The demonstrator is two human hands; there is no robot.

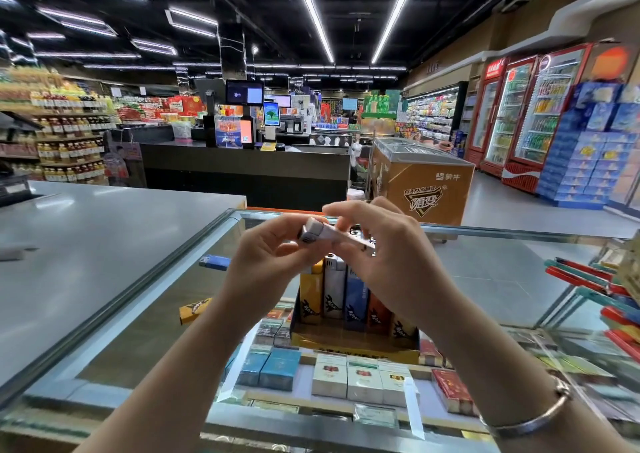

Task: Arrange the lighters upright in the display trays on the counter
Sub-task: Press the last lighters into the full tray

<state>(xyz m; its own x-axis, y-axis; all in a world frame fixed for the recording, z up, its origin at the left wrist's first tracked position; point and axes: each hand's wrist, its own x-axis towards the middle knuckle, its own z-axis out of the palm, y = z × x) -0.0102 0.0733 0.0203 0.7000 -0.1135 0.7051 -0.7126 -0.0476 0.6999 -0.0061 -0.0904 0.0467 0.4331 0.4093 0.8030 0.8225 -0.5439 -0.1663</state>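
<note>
While both hands meet above the glass worktop (502, 244), a white lighter (323, 234) lies crosswise between them, its metal cap toward the left. The left hand (273, 255) curls its fingers round the capped end, and the right hand (384, 262) pinches the body from above with fingertips bent down; a silver bangle (533, 414) circles the right wrist. Directly beneath the hands stands one cardboard display tray (356, 345), and in its front row five lighters stand upright side by side: yellow (310, 296), white (334, 290), blue (356, 296), orange (379, 310) and another yellow (403, 328) partly hidden by the right forearm. More caps show behind them, too covered to count. Two loose lighters lie flat on the glass to the left, well apart from the tray: a blue one (214, 262) farther off and a yellow one (194, 310) nearer. Bare glass stretches left to the metal edge strip (138, 286), beyond which a grey counter (104, 231) runs on. At the right edge a rack of red and teal items (595, 279) crowds the glass.
</note>
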